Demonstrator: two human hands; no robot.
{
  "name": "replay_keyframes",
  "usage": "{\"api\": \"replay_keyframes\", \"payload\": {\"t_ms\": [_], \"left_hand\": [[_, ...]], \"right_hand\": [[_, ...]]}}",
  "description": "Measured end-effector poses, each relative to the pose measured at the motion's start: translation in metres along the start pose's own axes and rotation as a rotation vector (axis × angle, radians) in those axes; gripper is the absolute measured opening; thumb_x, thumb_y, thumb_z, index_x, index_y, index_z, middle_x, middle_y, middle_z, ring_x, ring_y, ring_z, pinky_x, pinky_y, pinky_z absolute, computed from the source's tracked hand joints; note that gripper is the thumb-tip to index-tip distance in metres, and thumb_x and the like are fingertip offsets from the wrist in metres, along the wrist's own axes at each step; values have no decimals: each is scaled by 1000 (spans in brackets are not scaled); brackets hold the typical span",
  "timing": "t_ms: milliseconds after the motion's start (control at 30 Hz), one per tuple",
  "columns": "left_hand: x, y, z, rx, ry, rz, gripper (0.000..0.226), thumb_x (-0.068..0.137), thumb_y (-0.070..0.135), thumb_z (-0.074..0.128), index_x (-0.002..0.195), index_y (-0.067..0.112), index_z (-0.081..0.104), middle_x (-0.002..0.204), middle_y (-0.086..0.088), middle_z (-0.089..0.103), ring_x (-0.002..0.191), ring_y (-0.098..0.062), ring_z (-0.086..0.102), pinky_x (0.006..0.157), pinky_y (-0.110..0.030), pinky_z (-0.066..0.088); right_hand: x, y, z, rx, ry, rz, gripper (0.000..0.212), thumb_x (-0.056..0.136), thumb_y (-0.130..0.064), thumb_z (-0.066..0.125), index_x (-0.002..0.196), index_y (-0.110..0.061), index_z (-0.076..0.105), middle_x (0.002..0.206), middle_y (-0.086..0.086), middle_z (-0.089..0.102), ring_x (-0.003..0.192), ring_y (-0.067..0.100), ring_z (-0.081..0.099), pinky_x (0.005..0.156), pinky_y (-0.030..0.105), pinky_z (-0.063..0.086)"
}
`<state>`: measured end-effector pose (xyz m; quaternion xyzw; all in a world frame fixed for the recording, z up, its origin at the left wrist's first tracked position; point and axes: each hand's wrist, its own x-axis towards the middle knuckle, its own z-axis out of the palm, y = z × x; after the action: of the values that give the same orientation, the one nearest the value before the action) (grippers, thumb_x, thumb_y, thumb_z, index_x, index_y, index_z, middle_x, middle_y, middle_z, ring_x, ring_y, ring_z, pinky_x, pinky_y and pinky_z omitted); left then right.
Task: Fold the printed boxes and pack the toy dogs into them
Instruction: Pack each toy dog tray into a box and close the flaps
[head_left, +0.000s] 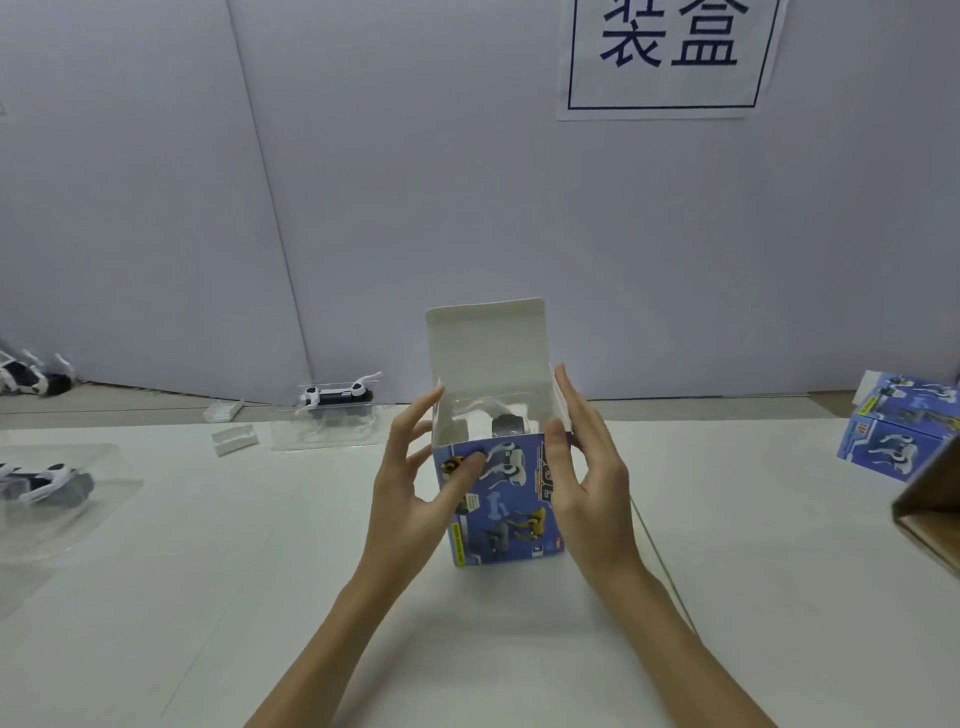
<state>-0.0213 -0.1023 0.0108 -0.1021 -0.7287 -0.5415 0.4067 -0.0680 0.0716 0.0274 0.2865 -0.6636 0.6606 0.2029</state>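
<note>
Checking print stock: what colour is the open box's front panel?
Blue printed cardboard box, toy-dog pictures; head view.

Glossy printed cardboard box (501, 499), clear plastic tray (332, 426), matt white table (208, 571)

The box (501, 499) between my hands is blue outside, printed with white, grey and yellow dogs; its raised lid (488, 338) is plain white inside. The toy dog (335, 397) in a clear tray is white and black. The boxes (904, 441) at right are blue. The table (208, 571) is white.
</note>
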Motion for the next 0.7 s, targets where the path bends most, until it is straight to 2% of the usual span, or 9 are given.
{"api": "replay_keyframes", "payload": {"t_ms": [67,133,233,333,400,467,567,633,700], "left_hand": [[-2,-1,0,-16,-47,-56,66,91,54,69,150,51,41,150,25,48,138,-14,52,102,-34,56],[-4,-1,0,-50,-98,-104,63,94,53,64,152,52,39,156,23,41,142,-22,51,106,-52,52],[-3,1,-2,-72,-116,-126,60,94,54,63,150,46,43,157,13,39,142,-29,49,102,-61,53],[-1,5,-3,10,-109,-95,45,92,63,60,134,52,54,151,18,39,144,-16,44,103,-54,54],[2,6,-4,47,-100,-87,32,89,67,59,120,58,58,145,23,40,143,-7,42,102,-48,56],[4,7,-4,66,-89,-79,23,88,67,58,109,57,60,140,25,42,142,-4,42,100,-46,57],[8,8,-3,61,-53,-97,19,89,64,56,100,51,64,139,24,45,139,-4,45,97,-52,58],[9,11,-1,17,-39,-119,22,88,65,58,99,47,66,145,26,45,138,-3,48,93,-49,61],[10,16,-1,-115,-41,-160,35,84,72,66,97,40,69,149,34,44,132,-3,57,80,-39,65]], "right_hand": [[0,-2,-1,72,-62,58,61,99,-56,47,156,-35,41,157,-25,43,146,17,45,103,53,55],[1,-1,0,83,-103,55,64,96,-62,47,153,-33,45,155,-23,47,144,17,47,103,55,54],[1,0,1,104,-113,91,57,96,-67,42,140,-34,59,146,-11,57,136,24,56,97,57,56],[3,0,2,124,-81,124,41,101,-54,39,121,-37,70,133,-8,64,124,25,64,91,58,59],[4,0,4,81,-66,116,36,101,-51,42,111,-34,73,129,-9,64,128,20,61,93,54,58],[7,0,6,-9,-35,78,27,100,-43,48,97,-32,72,127,-13,63,138,4,49,100,34,54],[12,-4,8,-36,-21,83,27,96,-31,49,87,-24,73,126,-10,66,138,-13,39,98,7,41],[12,-4,10,43,-2,110,26,93,-27,50,84,-25,74,128,-11,67,138,-12,40,101,12,43],[10,-5,11,135,25,144,25,96,-25,53,85,-30,76,126,-30,63,141,-5,42,105,36,51]]}}
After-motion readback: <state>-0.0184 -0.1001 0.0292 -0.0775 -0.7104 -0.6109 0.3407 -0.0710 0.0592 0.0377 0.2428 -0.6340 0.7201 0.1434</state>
